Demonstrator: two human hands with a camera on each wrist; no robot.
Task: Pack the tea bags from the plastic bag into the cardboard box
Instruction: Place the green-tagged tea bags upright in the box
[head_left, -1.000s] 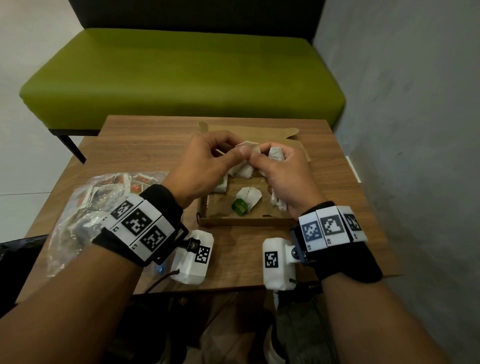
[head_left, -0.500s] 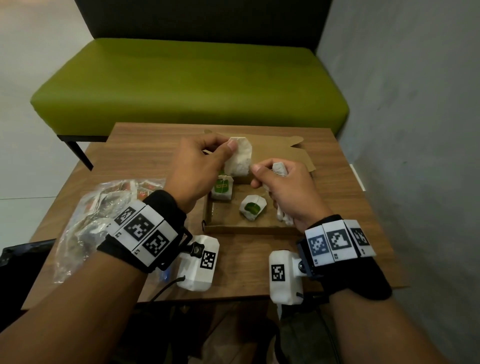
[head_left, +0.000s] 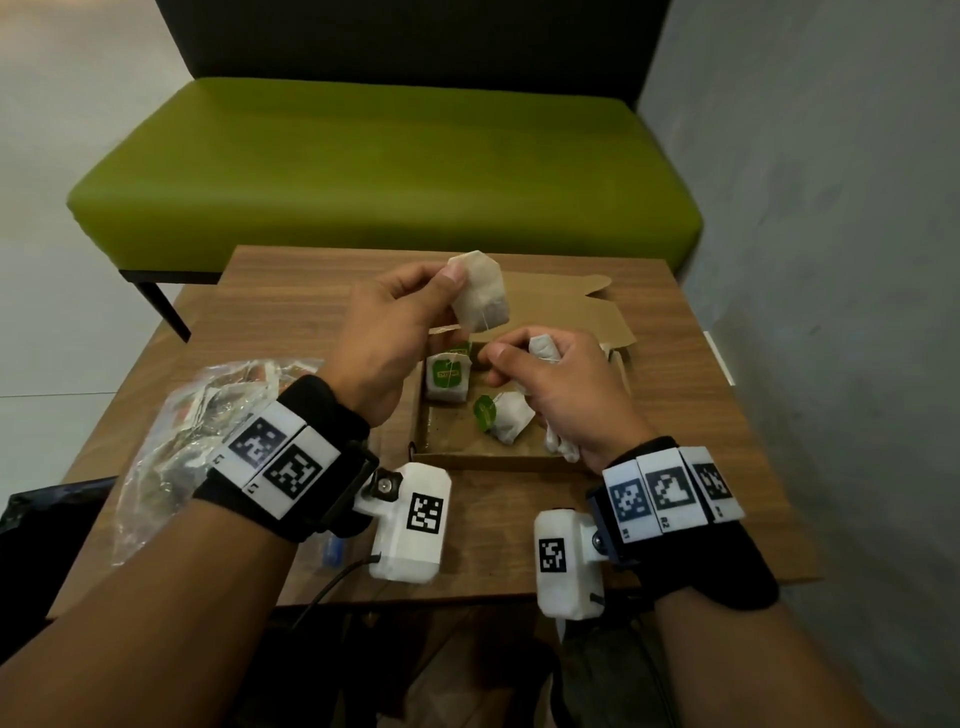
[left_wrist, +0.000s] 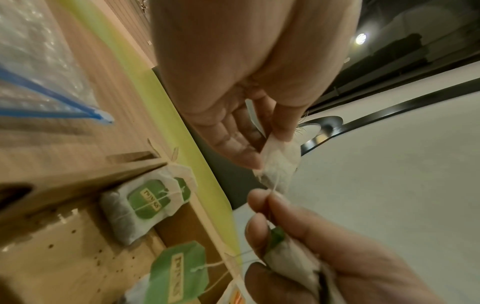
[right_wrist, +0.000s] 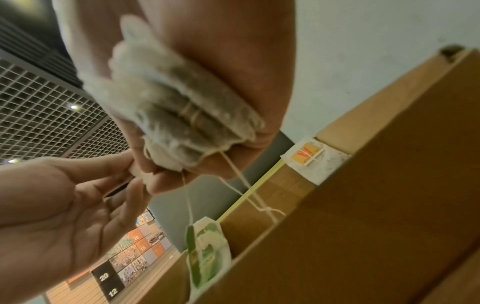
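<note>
My left hand (head_left: 415, 301) pinches a white tea bag (head_left: 480, 299) by its top corner and holds it up over the open cardboard box (head_left: 519, 454). Its string runs down to my right hand (head_left: 550, 384), which pinches the string (left_wrist: 272, 188) between thumb and forefinger and grips a bunch of tea bags (right_wrist: 182, 115) in its palm. Two tea bags with green tags lie in the box, one (head_left: 448, 378) at the back left, one (head_left: 506, 421) in the middle. The crumpled plastic bag (head_left: 197, 431) with more tea bags lies on the table to the left.
The box's lid flap (head_left: 566, 312) lies open toward the far side of the small wooden table (head_left: 291, 322). A green bench (head_left: 384, 166) stands behind the table. A grey wall (head_left: 831, 260) runs close along the right.
My left hand has pulled one tea bag out of the right hand's bunch and lifted it up and away. The right hand stayed low over the box, holding the string.
</note>
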